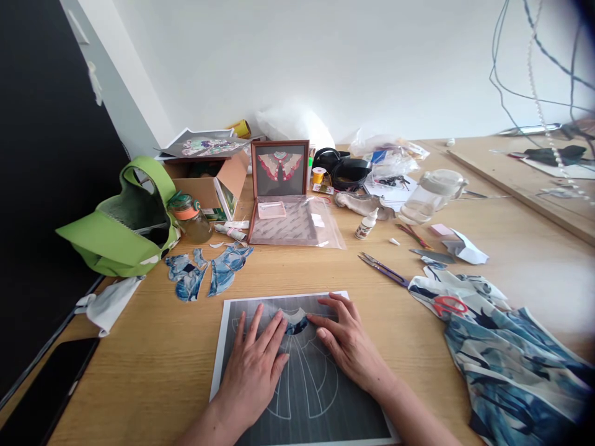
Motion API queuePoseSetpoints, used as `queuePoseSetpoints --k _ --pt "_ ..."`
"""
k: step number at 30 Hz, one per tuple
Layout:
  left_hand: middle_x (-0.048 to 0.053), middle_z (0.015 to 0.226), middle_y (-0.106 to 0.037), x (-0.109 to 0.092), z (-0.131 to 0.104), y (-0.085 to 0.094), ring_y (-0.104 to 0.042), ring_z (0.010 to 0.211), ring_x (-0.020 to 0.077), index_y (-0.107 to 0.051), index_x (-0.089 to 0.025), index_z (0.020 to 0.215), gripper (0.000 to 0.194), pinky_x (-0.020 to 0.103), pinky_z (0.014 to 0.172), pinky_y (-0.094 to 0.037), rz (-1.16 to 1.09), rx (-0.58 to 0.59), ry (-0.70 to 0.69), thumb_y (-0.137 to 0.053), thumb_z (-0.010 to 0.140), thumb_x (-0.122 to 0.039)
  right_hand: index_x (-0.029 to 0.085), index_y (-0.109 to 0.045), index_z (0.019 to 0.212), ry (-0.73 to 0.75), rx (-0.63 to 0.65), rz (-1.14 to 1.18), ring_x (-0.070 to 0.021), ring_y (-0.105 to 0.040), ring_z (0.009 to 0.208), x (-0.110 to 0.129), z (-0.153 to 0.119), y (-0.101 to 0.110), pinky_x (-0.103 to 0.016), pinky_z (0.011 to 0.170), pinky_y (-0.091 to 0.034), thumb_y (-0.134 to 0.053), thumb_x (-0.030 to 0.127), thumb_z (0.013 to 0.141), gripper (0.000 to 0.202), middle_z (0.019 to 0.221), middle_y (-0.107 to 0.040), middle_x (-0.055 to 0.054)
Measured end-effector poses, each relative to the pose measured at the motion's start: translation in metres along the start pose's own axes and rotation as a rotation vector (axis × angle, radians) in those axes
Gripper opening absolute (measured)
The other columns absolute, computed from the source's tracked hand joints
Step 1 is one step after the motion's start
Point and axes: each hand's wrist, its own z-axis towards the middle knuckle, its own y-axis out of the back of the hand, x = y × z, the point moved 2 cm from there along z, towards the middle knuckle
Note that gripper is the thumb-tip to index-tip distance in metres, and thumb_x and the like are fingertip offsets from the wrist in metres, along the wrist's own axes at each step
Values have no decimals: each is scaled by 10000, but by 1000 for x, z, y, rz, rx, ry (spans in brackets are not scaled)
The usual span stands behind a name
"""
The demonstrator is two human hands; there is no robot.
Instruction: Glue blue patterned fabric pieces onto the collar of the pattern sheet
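Note:
A dark printed sheet (pixel 251 396) with white pattern lines of a fan-shaped garment lies on the table before me. Near its top sits a curved collar piece (pixel 296 324) of white and blue cloth. My left hand (pixel 257 354) rests flat on the sheet with fingers spread, the index fingertip at the collar piece's left end. On the other side, my right hand (pixel 341 334) has its fingers apart, a fingertip touching the piece's right end. Beyond the sheet lie cut blue-and-white fabric pieces (pixel 225 269). Larger blue patterned cloth (pixel 515 353) spreads at the right.
Purple-handled thread snips (pixel 383 269) and red-handled scissors (pixel 450 305) lie right of the sheet. Behind stand a glue bottle (pixel 367 224), a framed picture (pixel 279 170), a glass jug (pixel 430 195) and a lidded jar (pixel 190 220). A green bag (pixel 125 241) and phone (pixel 53 390) are at left.

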Motion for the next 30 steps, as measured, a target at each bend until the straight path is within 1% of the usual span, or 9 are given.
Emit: queuePoseSetpoints --k 6,10,12,14,17,22,30 --pt "-36 1525 -387 0 0 0 -270 1425 334 -378 -247 1461 505 572 1107 -343 -21 7 5 -439 970 -343 285 -705 1153 0 -4 -7 -324 -339 1308 -1 0 -1 -559 1071 -395 -466 380 971 315 1286 -519 -117" --pt "-13 1509 -418 0 0 -1 -273 1426 328 -345 -255 1478 532 571 1106 -347 -37 6 16 -454 962 -328 284 -703 1153 2 8 3 -320 -329 1309 -1 0 -1 -554 1079 -383 -467 375 972 311 1279 -517 -117" --pt "-18 1506 -424 0 0 -1 -277 1425 327 -339 -272 1480 535 571 1101 -354 -39 11 15 -456 961 -319 280 -703 1152 1 10 6 -318 -326 1308 -1 0 -1 -550 1084 -375 -466 373 973 311 1276 -516 -118" --pt "-35 1502 -428 0 0 -2 -288 1420 327 -371 -296 1462 510 572 1095 -361 -38 6 8 -458 960 -312 280 -700 1154 -7 10 8 -313 -324 1306 0 0 0 -546 1087 -368 -463 371 975 311 1275 -514 -117" --pt "-58 1493 -440 1 -1 -4 -309 1410 327 -461 -323 1399 442 575 1091 -362 -34 -33 -1 -470 957 -325 288 -697 1157 -25 20 14 -302 -322 1301 3 0 2 -533 1090 -363 -455 370 979 311 1276 -510 -109" --pt "-53 1476 -465 3 -1 -10 -340 1392 326 -568 -317 1291 358 562 1097 -350 -28 -99 -34 -493 941 -321 297 -704 1146 -42 29 19 -281 -324 1294 7 1 6 -502 1098 -354 -452 381 979 313 1259 -513 -97" --pt "-33 1465 -481 7 -1 -19 -338 1384 338 -594 -296 1273 353 558 1068 -361 8 -135 -77 -463 947 -330 289 -717 1125 -37 -4 23 -264 -341 1271 9 1 7 -471 1108 -327 -441 405 983 331 1256 -530 -87"
